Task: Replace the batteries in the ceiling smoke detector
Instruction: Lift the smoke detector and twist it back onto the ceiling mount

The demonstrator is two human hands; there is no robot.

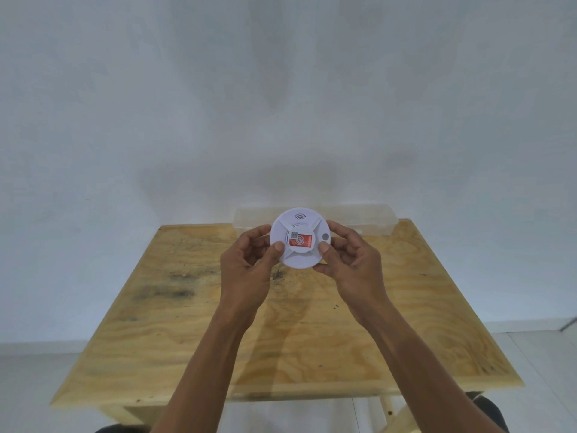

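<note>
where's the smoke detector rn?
Head view, centre: the smoke detector is held above the wooden table between the left hand and right hand, before a clear plastic box.

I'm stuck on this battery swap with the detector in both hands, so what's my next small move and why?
Probably turn the smoke detector over. Your left hand and right hand grip its rim with the stickered front facing you, and no battery door shows on this side.

single head view, looking forward and down over wooden table (406, 307), wall behind, close.
</note>
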